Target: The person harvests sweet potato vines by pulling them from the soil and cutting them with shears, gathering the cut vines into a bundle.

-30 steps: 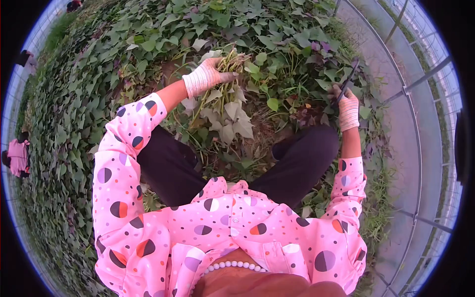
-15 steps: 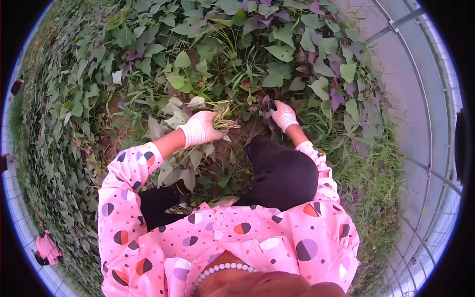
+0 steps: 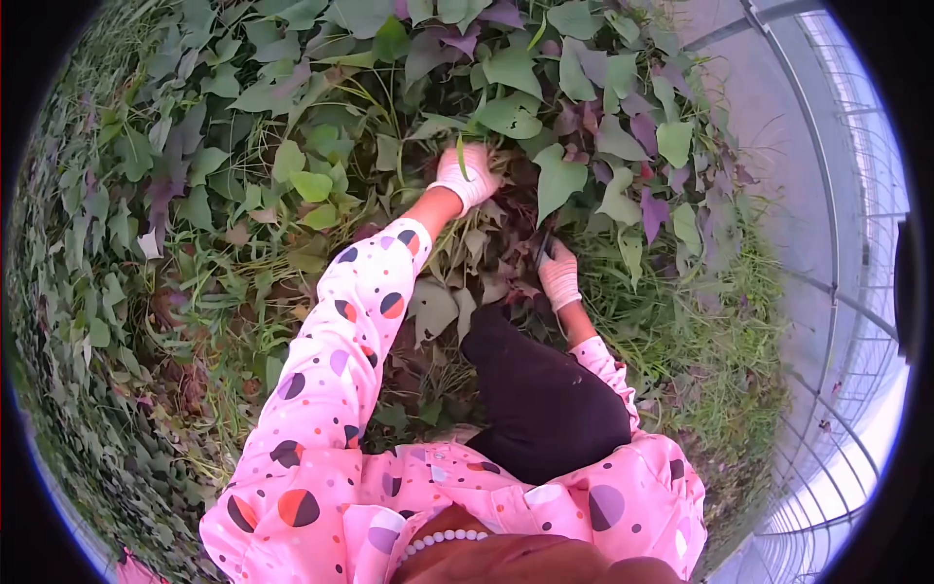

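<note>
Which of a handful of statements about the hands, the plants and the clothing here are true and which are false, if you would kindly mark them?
1. The right hand holds a dark tool. True.
2. The left hand rests on the dark trousers. False: it is in among the leaves.
3. All the leaves are green. False: some are purple.
4. The shirt is pink with spots. True.
5. The bead necklace is black. False: it is white.
</note>
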A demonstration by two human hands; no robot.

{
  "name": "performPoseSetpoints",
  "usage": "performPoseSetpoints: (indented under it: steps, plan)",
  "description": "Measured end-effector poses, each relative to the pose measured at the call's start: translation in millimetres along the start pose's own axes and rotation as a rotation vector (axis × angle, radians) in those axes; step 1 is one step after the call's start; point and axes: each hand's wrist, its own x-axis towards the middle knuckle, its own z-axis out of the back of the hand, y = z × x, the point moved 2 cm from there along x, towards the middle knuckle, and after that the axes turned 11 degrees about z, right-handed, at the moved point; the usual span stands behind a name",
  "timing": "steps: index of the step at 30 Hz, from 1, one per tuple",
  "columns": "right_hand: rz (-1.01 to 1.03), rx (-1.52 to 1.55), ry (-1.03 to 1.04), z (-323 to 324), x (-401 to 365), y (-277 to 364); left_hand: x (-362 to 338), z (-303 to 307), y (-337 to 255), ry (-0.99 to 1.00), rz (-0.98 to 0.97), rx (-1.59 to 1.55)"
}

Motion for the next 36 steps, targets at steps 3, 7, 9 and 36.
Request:
performPoseSetpoints:
  steps: [3, 7, 9, 36]
  plan:
    - [-0.038, -0.063, 0.045, 12.7, 38.7, 35.2, 38.9, 23.4, 98.1, -0.205, 0.381, -0.241]
    - [0.285, -0.795, 0.257, 4.1, 114.1, 30.6, 32.6, 0.9, 163.5, -0.151, 0.234, -0.712]
    - [0.475, -0.982, 0.214, -41.1, 153.1, 20.4, -9.1, 15.4, 144.0, -0.189, 0.234, -0.949]
    - [-0.58, 0.863, 0.393, 6.6, 112.1, 29.8, -16.8, -62.6, 114.5, -0.35, 0.143, -0.838]
